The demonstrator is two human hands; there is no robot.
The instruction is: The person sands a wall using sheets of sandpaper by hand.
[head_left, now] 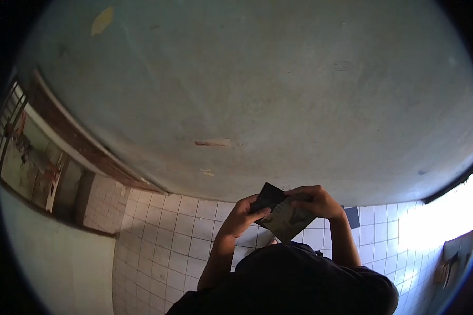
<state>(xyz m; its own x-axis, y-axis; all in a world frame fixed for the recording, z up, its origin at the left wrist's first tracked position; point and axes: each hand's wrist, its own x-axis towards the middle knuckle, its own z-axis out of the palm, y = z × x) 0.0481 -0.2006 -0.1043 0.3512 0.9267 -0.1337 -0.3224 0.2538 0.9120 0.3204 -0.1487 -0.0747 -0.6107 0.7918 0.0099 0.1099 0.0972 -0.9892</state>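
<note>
Between my two hands is a sheet of what looks like sandpaper (285, 223), dark on one face and paler, with faint marks, on the other. It is bent or folded, with a dark corner pointing up towards the wall. My left hand (240, 217) pinches its left edge, the thumb lying across the near face. On the upper right side my right hand (318, 201) is closed on the same sheet, fingers curled over the edge. Both hands are held in front of my body, above the floor.
A painted wall (299, 105) with chipped patches rises ahead. Another dark flat piece (353, 217) is by my right forearm, near the wall's foot. White tiles cover the floor (168, 239). A doorway with a brown frame (84, 139) is at left; bright light enters at right.
</note>
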